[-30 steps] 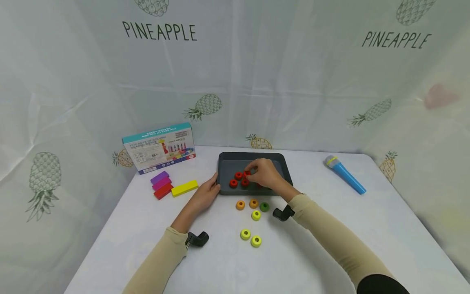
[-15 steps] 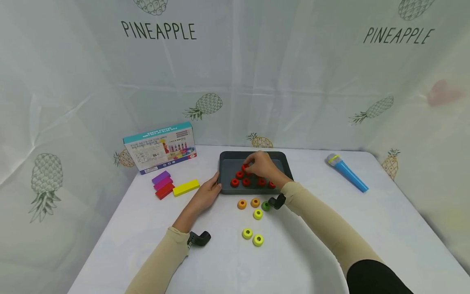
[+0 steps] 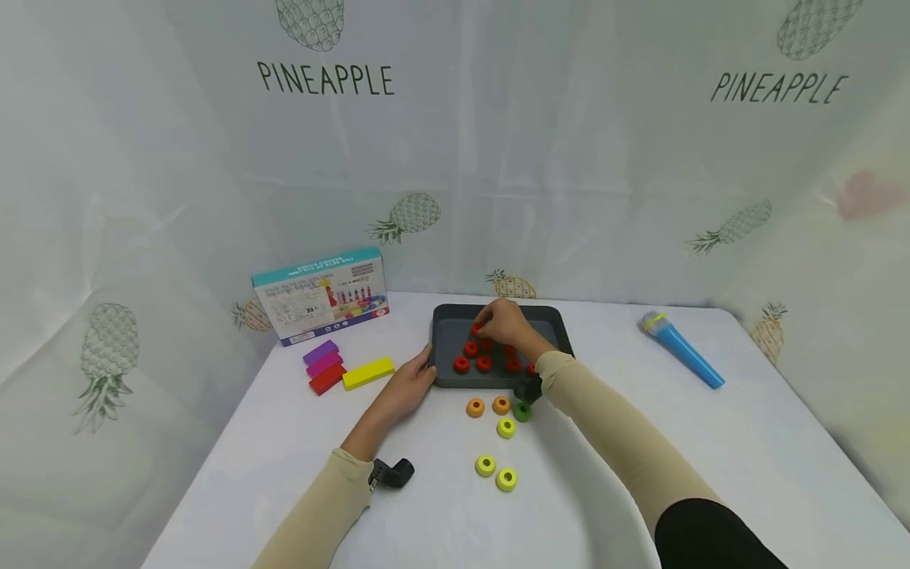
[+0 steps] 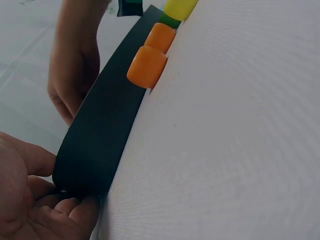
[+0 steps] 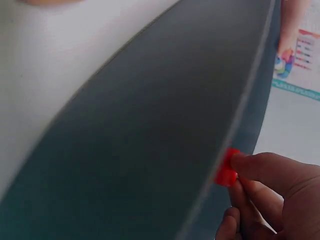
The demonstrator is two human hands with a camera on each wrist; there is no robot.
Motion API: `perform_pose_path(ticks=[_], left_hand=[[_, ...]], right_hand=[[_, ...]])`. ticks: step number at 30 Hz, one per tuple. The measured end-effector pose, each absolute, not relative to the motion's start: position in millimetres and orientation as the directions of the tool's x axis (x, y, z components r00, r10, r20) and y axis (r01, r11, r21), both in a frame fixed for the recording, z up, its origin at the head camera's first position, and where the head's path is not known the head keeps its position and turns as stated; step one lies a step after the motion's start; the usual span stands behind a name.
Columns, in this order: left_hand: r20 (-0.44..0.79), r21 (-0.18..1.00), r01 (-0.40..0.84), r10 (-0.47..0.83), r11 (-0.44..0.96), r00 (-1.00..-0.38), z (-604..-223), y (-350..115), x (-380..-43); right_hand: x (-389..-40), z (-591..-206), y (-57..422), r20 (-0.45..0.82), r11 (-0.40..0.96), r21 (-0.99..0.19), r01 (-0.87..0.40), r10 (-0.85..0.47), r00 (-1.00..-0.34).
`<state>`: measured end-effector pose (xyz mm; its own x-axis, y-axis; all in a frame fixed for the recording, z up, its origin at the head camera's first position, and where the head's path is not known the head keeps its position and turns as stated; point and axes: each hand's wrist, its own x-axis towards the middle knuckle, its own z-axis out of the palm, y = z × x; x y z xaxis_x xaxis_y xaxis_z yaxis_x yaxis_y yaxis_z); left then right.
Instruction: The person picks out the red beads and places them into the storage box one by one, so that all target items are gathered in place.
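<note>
In the head view a dark grey baking tray (image 3: 446,325) lies at the back middle of the white table. My left hand (image 3: 411,384) holds its near left corner; in the left wrist view the fingers (image 4: 82,215) curl round that corner. Over the tray, my right hand (image 3: 506,322) pinches a red bead (image 5: 227,170) between thumb and fingertips. Several other red beads (image 3: 461,364) sit in rows in the tray, partly covered by the right hand and wrist. Just in front of the tray are two orange beads (image 3: 475,407), a green bead (image 3: 522,412) and a yellow bead (image 3: 506,427).
Two more yellow beads (image 3: 486,465) lie nearer me. Left of the tray are a yellow block (image 3: 368,373) and red, pink and purple blocks (image 3: 324,363). A toy box (image 3: 323,299) stands behind them. A blue toy microphone (image 3: 684,352) lies at the right.
My right hand has moved farther back over the tray with a red bead in its fingers, uncovering more red beads. The left hand stays on the tray's corner. The head view has shifted slightly.
</note>
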<state>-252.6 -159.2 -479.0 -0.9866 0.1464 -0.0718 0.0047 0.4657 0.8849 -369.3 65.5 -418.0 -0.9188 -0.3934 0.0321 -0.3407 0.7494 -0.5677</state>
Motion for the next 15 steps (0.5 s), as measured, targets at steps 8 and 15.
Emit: perform_pose_path(ticks=[8, 15], left_hand=[[-0.074, 0.897, 0.005, 0.161, 0.442, -0.984, -481.0, -154.2, -254.0], [-0.070, 0.899, 0.020, 0.189, 0.438, -0.979, -479.7, -144.7, -258.1]], right_hand=[[-373.0, -429.2, 65.8, 0.011, 0.773, -0.557, -0.304, -0.359, -0.933], [-370.2, -430.3, 78.1, 0.011, 0.783, -0.555, -0.281, -0.331, -0.943]])
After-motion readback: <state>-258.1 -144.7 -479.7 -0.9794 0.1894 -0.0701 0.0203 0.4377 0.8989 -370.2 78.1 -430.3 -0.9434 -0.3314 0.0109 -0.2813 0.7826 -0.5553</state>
